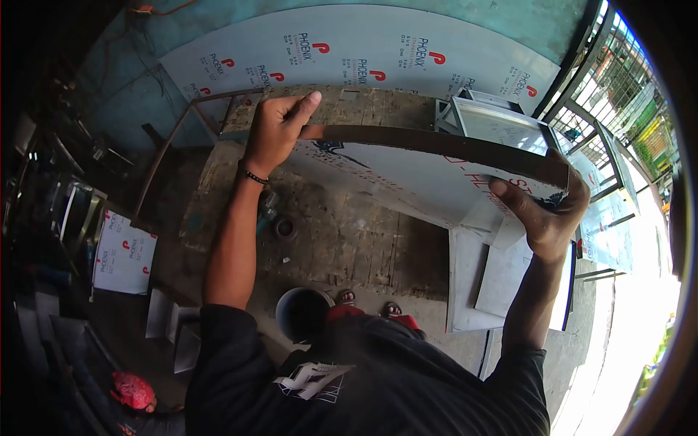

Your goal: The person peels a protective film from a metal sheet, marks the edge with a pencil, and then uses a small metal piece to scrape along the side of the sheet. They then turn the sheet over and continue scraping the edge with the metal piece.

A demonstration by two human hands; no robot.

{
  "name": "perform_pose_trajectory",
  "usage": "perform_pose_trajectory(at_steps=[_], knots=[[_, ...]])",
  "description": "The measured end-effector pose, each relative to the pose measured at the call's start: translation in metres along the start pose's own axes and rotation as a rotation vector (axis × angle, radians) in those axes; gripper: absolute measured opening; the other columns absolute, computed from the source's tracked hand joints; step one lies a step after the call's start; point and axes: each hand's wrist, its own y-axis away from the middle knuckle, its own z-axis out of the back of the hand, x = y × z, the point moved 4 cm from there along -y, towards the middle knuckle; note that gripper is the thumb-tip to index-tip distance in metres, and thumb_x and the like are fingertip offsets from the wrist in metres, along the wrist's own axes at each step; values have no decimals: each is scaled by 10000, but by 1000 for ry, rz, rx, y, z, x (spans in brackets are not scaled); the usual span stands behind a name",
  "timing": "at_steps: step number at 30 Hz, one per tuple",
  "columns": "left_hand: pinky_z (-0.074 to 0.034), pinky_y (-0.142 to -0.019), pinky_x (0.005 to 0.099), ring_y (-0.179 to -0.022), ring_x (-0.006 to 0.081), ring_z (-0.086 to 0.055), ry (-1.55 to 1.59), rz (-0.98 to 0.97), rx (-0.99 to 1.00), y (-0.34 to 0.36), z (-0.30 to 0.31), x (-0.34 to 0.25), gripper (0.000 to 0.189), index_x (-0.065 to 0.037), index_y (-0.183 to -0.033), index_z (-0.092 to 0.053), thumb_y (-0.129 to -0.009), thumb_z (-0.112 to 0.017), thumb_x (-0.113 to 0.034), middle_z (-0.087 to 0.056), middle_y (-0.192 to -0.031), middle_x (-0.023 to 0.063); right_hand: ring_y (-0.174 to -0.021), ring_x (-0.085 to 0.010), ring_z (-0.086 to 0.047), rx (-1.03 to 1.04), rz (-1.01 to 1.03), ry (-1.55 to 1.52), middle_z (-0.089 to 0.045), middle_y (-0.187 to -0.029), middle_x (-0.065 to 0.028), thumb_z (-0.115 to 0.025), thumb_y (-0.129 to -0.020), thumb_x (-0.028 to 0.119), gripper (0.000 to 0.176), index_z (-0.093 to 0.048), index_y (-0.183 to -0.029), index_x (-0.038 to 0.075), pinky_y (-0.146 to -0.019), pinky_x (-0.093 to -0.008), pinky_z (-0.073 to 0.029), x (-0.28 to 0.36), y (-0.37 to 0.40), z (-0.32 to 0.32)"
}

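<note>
I hold a wide sheet panel (407,174) on edge above a worn wooden workbench (327,240). Its face carries white film with red print, and a dark brown strip (436,142) forms its top edge. At the panel's left end, my left hand (280,131) is closed with the thumb raised; its fingertips are hidden. My right hand (549,214) wraps round the right end, thumb pressed on the printed face. A power tool (266,211), partly in shadow, and a dark ring (284,227) lie on the bench below my left forearm.
A large printed sheet (356,54) leans on the back wall. Metal-framed pieces (502,120) stand behind the panel at right, and flat sheets (502,280) rest below it. A bucket (302,314) sits near my feet. A red bundle (133,390) is at lower left.
</note>
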Motion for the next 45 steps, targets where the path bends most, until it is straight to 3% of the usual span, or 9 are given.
perform_pose_trajectory(at_steps=[7, 10, 14, 16, 22, 26, 30, 33, 45], knots=[[-319, -543, 263, -573, 66, -371, 45, -64, 69, -28, 9, 4, 488, 17, -696, -500, -1001, -582, -356, -440, -601, -23, -754, -198, -699, -160, -121, -22, -727, -864, -139, -856, -674, 141, 445, -677, -1026, -65, -750, -319, -558, -5, 1, -3], [-395, -579, 251, -615, 74, -471, -162, -422, -273, -27, 44, -10, 352, 13, -802, -603, -1029, -539, -249, -595, -707, 17, -752, -168, -657, -171, -127, -3, -695, -882, -111, -857, -690, 149, 437, -678, -1026, -67, -728, -277, -513, -26, 11, 10], [-397, -572, 240, -619, 67, -487, -41, -370, -542, -8, 108, 36, 304, -8, -835, -617, -1030, -531, -226, -591, -721, 0, -761, -154, -614, -261, -111, 16, -662, -883, -91, -827, -760, 188, 410, -652, -1020, -76, -708, -255, -460, -51, 48, 30], [-395, -556, 222, -619, 56, -504, 177, -125, -635, 7, 126, 78, 250, -20, -896, -617, -1031, -520, -207, -570, -741, -16, -793, -165, -620, -228, -186, 37, -663, -907, -123, -817, -773, 171, 447, -618, -1048, -119, -725, -269, -475, -44, 62, 34], [-404, -554, 241, -605, 61, -502, 233, 246, -456, 49, 79, 123, 179, -13, -963, -605, -1012, -550, -176, -573, -775, 1, -869, -223, -665, -312, -128, 32, -663, -980, -181, -826, -797, 277, 692, -483, -1207, -163, -811, -338, -546, -45, 112, 44], [-408, -565, 293, -635, 153, -493, 15, -241, -323, 45, 32, 30, 121, -19, -933, -611, -972, -600, -134, -540, -759, 43, -629, -72, -525, -525, -228, 171, -580, -709, -18, -882, -689, 463, 659, -569, -930, -64, -574, -206, -382, -15, 127, 26], [-425, -569, 330, -630, 216, -505, 0, -561, -145, 27, -1, -40, 82, -29, -907, -609, -894, -673, -78, -535, -779, 65, -630, -98, -565, -529, -229, 227, -587, -685, -23, -871, -701, 481, 637, -576, -891, -50, -586, -223, -420, -3, 153, 21], [-389, -545, 267, -624, 135, -475, 60, -675, -94, 17, -26, -58, 75, 0, -908, -633, -932, -625, -70, -536, -777, 44, -685, -220, -653, -588, -181, 306, -615, -688, -74, -852, -730, 482, 618, -571, -869, -51, -663, -344, -527, -1, 188, 18], [-404, -485, 279, -532, 112, -509, 59, -627, 105, 19, -84, -73, 144, 1, -824, -675, -873, -725, -125, -525, -686, 29, -735, -237, -661, -557, -401, 163, -656, -764, -109, -855, -741, 372, 517, -560, -858, -35, -704, -344, -535, 11, 238, 1]])
